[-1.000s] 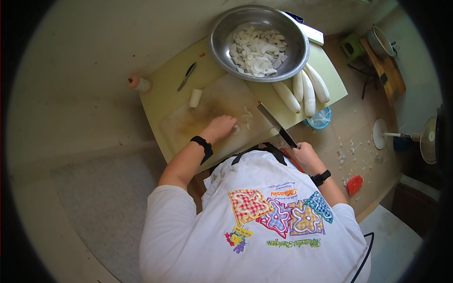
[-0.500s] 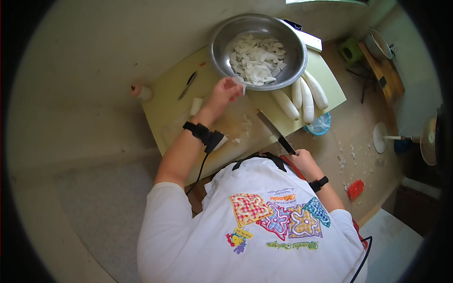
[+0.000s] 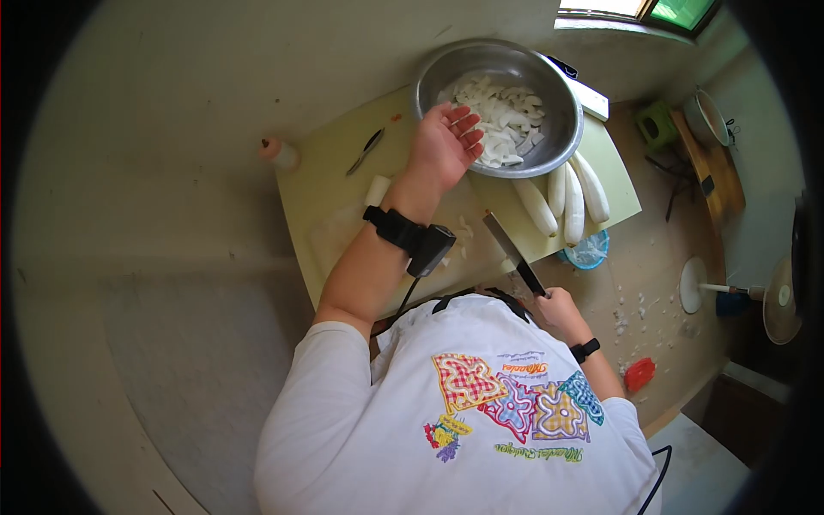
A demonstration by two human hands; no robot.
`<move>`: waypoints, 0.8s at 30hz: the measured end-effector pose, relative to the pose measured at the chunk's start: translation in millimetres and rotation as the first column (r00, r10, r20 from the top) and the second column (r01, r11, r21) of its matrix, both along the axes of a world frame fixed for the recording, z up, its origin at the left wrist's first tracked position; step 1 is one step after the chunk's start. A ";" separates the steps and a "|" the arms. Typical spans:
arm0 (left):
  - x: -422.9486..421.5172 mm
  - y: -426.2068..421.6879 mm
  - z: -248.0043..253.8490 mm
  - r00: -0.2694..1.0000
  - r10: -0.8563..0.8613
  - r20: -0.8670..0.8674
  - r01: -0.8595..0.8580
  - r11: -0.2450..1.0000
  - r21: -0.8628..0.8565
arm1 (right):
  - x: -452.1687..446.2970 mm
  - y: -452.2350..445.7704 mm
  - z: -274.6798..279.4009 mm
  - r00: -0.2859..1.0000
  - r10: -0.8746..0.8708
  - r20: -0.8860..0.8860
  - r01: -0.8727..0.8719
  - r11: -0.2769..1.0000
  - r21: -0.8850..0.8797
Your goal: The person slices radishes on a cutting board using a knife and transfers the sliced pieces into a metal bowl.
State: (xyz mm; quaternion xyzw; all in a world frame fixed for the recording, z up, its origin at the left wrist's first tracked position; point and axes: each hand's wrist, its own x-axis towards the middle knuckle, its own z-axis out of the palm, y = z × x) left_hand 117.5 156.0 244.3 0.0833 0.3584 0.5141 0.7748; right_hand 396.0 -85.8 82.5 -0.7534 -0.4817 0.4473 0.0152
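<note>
Left hand (image 3: 446, 144) now over round silver metal bowl (image 3: 562, 127), fingers loosely apart, palm bare; piece from 0.5 s ago is gone, likely joins thin white slices (image 3: 508, 116) inside. Right hand (image 3: 560, 307) grips black-handled steel knife (image 3: 515, 255).

Overhead access to the round grey metal bowl (image 3: 562, 107) is free at right; the bare left hand (image 3: 448, 146) obstructs its near-left rim. Four long white peeled vegetables (image 3: 573, 206) block its near-right side.
</note>
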 end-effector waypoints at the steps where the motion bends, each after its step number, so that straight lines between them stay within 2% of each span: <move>1: -4.6 -5.4 -4.2 0.997 -0.045 -0.070 0.050 0.996 0.070 | 2.9 -1.5 -8.4 1.000 0.006 0.002 -0.006 1.000 -0.004; 2: -9.3 -12.2 -9.8 0.986 -0.085 -0.144 0.105 0.985 0.136 | 7.2 -4.3 -21.7 1.000 0.014 -0.018 -0.013 0.999 0.050; 3: -14.0 -20.3 -17.6 0.986 -0.081 -0.143 0.100 0.986 0.131 | 9.6 -6.7 -28.9 0.999 0.023 -0.036 -0.019 0.994 0.103; 5: -22.8 -38.9 -42.5 0.873 -0.072 -0.482 0.247 0.918 0.311 | 7.7 -4.2 -19.7 0.999 0.029 -0.029 -0.026 0.996 0.089; 7: -27.1 -59.8 -87.5 0.513 0.073 -0.855 0.496 0.788 0.365 | 7.1 -1.5 -12.2 0.999 0.036 -0.022 -0.034 0.996 0.077; 8: -35.3 -69.0 -106.2 0.322 0.082 -0.943 0.680 0.673 0.291 | 7.3 -0.1 -10.0 0.999 0.054 -0.007 -0.053 0.996 0.072; 9: -45.3 -78.6 -124.1 0.119 0.127 -0.985 0.825 0.540 0.170 | 7.3 0.7 -9.3 0.997 0.071 0.008 -0.071 0.995 0.068; 10: -52.1 -91.3 -144.7 0.121 0.128 -0.984 0.824 0.540 0.172 | 7.7 0.5 -10.6 0.997 0.071 0.010 -0.072 0.995 0.068; 12: -58.6 -110.2 -171.6 -0.137 0.194 -0.971 0.911 0.409 -0.047 | 7.6 0.7 -9.8 0.997 0.078 0.006 -0.078 0.992 0.096; 13: -57.6 -111.0 -178.8 -0.133 0.192 -0.972 0.912 0.408 -0.044 | 6.7 1.3 -5.6 0.997 0.077 0.009 -0.077 0.993 0.094; 15: -52.3 -112.5 -188.3 -0.254 0.083 -0.964 0.864 0.467 -0.187 | 2.6 4.0 3.8 0.999 0.048 0.002 -0.048 0.998 0.036; 18: -40.5 -101.8 -190.3 -0.271 0.037 -0.962 0.827 0.521 -0.212 | 1.6 5.0 6.8 0.999 0.042 -0.019 -0.041 0.999 0.028; 22: -24.6 -92.7 -189.5 -0.255 0.066 -0.965 0.856 0.480 -0.193 | 1.7 2.4 1.2 0.999 0.026 -0.021 -0.026 0.999 0.036; 24: -19.2 -91.1 -193.9 -0.307 0.093 -0.947 0.872 0.426 -0.241 | 0.9 1.4 -1.1 0.999 0.036 -0.013 -0.035 0.998 0.052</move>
